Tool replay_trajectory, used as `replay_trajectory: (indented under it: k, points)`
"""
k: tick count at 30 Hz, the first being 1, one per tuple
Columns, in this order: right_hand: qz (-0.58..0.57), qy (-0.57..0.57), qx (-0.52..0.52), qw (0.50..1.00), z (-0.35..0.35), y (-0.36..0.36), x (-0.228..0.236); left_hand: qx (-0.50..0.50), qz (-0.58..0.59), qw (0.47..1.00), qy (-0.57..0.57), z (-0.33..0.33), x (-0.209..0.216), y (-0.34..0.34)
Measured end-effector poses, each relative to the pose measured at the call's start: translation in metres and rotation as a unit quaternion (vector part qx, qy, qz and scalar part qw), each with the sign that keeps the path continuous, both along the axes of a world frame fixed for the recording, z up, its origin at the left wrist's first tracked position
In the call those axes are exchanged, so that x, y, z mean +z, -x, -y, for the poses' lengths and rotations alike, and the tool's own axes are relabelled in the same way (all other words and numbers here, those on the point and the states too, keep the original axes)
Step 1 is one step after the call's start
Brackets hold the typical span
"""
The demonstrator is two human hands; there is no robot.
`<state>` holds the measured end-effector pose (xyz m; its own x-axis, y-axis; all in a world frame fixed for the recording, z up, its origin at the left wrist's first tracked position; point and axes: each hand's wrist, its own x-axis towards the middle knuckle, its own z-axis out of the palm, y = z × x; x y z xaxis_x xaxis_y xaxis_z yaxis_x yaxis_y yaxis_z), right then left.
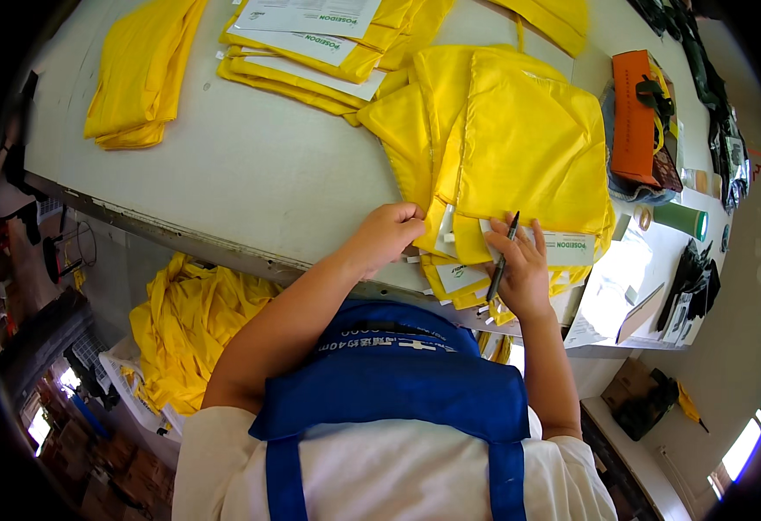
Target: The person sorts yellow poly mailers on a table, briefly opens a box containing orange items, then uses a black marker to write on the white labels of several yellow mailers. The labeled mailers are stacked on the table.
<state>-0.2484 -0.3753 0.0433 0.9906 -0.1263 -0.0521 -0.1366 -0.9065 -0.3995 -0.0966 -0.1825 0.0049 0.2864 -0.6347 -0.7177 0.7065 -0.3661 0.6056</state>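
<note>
A stack of folded yellow fabric pieces (528, 139) lies near the table's front edge, white labels showing along its near side. My left hand (389, 233) is at the stack's left edge, its fingertips closed on a yellow corner; the exact grip is partly hidden. Between the fingers of my right hand (524, 271) is a black pen (495, 282), slanting across the hand. The fingers of that hand rest on the stack beside a white printed label (570, 247).
More labelled yellow bundles (311, 82) lie farther back, with a folded yellow piece (142, 74) at far left. An orange box (634, 117) and a green roll (681, 220) are at right. Below the table's left edge, a white basket (124, 369) holds loose yellow fabric.
</note>
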Motion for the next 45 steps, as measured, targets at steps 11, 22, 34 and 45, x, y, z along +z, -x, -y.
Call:
replay_trajectory:
  k: [11, 22, 34, 45]
  points:
    - [0.168, -0.089, 0.016, 0.982, -0.032, -0.036, 0.014, -0.131, 0.346, 0.928, 0.028, 0.038, 0.001, -0.033]
    - [-0.045, 0.109, -0.050, 0.992, 0.028, -0.019, -0.007, 0.168, 0.339, 0.915, -0.141, -0.033, 0.025, -0.224]
    - [-0.030, 0.096, -0.190, 0.977, -0.005, -0.008, 0.006, -0.082, 0.379, 0.920, -0.047, -0.014, -0.002, 0.010]
    - [0.132, -0.233, -0.135, 0.954, -0.059, -0.031, -0.031, -0.042, 0.266, 0.961, -0.064, -0.010, -0.019, 0.018]
